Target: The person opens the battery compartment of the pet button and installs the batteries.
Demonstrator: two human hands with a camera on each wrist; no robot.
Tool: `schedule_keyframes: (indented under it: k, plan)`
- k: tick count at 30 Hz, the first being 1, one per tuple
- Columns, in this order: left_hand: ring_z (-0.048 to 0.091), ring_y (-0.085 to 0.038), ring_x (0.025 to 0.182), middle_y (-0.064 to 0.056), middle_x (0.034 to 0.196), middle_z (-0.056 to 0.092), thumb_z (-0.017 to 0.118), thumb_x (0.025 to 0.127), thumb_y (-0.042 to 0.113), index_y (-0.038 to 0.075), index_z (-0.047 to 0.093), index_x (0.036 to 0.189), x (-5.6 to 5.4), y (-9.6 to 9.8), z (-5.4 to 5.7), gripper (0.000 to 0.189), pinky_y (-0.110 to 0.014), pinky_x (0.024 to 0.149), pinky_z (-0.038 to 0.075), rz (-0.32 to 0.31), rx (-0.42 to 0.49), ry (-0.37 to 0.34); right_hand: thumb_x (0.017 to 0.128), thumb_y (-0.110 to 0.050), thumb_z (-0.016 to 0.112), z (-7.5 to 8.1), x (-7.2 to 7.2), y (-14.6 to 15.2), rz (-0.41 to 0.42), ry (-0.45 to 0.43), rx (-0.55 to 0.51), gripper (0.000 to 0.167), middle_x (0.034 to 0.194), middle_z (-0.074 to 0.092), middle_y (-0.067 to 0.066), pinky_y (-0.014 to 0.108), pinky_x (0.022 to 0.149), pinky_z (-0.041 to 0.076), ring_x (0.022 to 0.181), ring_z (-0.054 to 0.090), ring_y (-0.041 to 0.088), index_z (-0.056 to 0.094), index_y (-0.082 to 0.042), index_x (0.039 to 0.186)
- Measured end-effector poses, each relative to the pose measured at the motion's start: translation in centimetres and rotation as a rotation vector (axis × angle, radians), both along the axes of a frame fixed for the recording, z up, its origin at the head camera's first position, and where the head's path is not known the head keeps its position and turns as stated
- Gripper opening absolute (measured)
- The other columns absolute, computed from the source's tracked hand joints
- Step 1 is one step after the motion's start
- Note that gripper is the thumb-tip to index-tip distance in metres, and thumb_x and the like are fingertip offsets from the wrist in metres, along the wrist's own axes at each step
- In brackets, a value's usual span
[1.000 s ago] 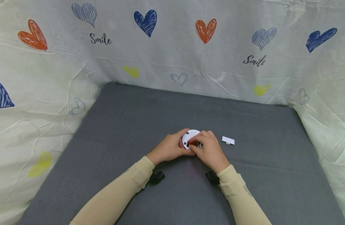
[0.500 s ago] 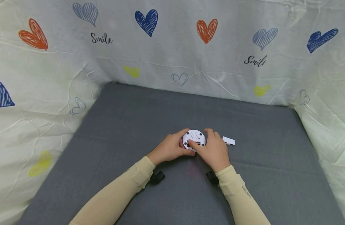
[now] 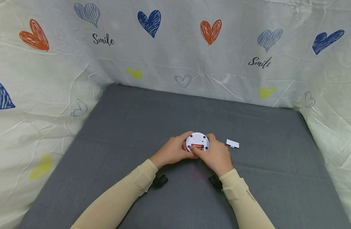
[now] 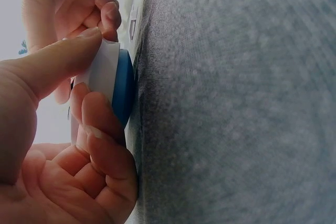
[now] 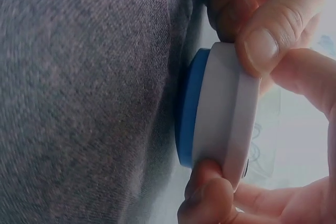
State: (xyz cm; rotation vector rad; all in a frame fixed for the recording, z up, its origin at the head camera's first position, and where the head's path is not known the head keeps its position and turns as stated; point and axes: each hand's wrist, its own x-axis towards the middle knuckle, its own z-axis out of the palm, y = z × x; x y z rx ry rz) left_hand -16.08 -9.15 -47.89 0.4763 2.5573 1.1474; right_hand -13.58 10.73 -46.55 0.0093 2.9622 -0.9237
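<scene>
A small round white device [image 3: 197,136] lies with its perforated back up. It has dark feet and a battery compartment holding red batteries [image 3: 199,146]. Its blue front [image 4: 124,85] faces down, close over the table cloth. My left hand [image 3: 175,149] grips the device from the left, thumb at the near edge and fingers curled under the side. My right hand [image 3: 216,156] holds the opposite rim with curled fingers. Its thumb rests at the left end of the compartment. In the right wrist view the white side wall [image 5: 218,108] shows between the fingers of both hands.
A white battery cover [image 3: 232,143] with a small tab lies on the grey cloth [image 3: 152,111], right of the right hand. A white sheet [image 3: 169,57] printed with hearts hangs behind and along the sides. Dark wrist-camera parts [image 3: 159,181] hang below the sleeves.
My right fingers have left their pinch at the compartment and moved to the device's right rim. The thumb has shifted slightly downward, and the red batteries now show. The left hand keeps its hold.
</scene>
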Motion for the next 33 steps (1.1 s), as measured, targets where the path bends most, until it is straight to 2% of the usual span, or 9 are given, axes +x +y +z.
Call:
schedule_keyframes:
  k: [3, 6, 13, 21, 28, 33]
  plan:
    - [0.064, -0.011, 0.086, 0.008, 0.095, 0.074, 0.093, 0.085, 0.043, 0.021, 0.045, 0.165, -0.05, 0.09, -0.02, 0.095, -0.032, 0.079, 0.051, 0.008, -0.008, 0.002, 0.086, -0.061, 0.08, -0.02, -0.02, -0.01, -0.003, -0.014, -0.012, 0.078, 0.103, 0.077, 0.013, 0.038, 0.065, 0.05, 0.077, 0.068, 0.027, 0.062, -0.008, 0.139]
    - [0.064, -0.012, 0.088, 0.008, 0.096, 0.074, 0.093, 0.085, 0.043, 0.022, 0.045, 0.165, -0.01, 0.12, 0.03, 0.095, -0.032, 0.079, 0.051, 0.011, -0.006, -0.001, 0.087, -0.059, 0.081, -0.07, 0.02, -0.02, 0.001, -0.012, -0.027, 0.077, 0.103, 0.077, 0.014, 0.038, 0.065, 0.05, 0.078, 0.068, 0.027, 0.061, -0.007, 0.139]
    - [0.062, -0.012, 0.079, 0.007, 0.086, 0.071, 0.092, 0.086, 0.042, 0.02, 0.044, 0.166, 0.08, 0.18, -0.04, 0.096, -0.031, 0.075, 0.05, 0.01, 0.0, -0.004, 0.089, -0.056, 0.082, -0.16, 0.05, -0.04, 0.01, -0.01, -0.054, 0.074, 0.107, 0.077, 0.014, 0.041, 0.069, 0.053, 0.083, 0.07, 0.028, 0.06, -0.006, 0.139]
    - [0.058, -0.011, 0.065, 0.003, 0.075, 0.065, 0.093, 0.086, 0.043, 0.022, 0.044, 0.165, 0.05, 0.18, -0.06, 0.096, -0.03, 0.062, 0.045, -0.011, -0.002, 0.019, 0.089, -0.054, 0.083, -0.12, 0.0, 0.07, 0.0, -0.042, -0.07, 0.074, 0.107, 0.077, 0.016, 0.037, 0.065, 0.048, 0.081, 0.068, 0.028, 0.058, -0.008, 0.142]
    - [0.059, -0.01, 0.068, 0.005, 0.076, 0.067, 0.093, 0.086, 0.043, 0.023, 0.045, 0.165, 0.04, 0.19, -0.07, 0.094, -0.03, 0.065, 0.047, -0.025, -0.001, 0.044, 0.089, -0.051, 0.084, -0.18, -0.02, 0.16, -0.021, -0.056, -0.089, 0.067, 0.106, 0.077, 0.013, 0.036, 0.065, 0.045, 0.081, 0.067, 0.027, 0.06, -0.013, 0.139]
    - [0.059, -0.011, 0.067, 0.004, 0.076, 0.066, 0.093, 0.087, 0.042, 0.022, 0.042, 0.166, 0.11, 0.22, 0.02, 0.096, -0.03, 0.065, 0.047, -0.017, -0.007, 0.031, 0.089, -0.051, 0.084, -0.11, 0.04, -0.09, -0.029, -0.048, -0.08, 0.068, 0.105, 0.077, 0.015, 0.036, 0.064, 0.046, 0.08, 0.068, 0.028, 0.059, -0.011, 0.139]
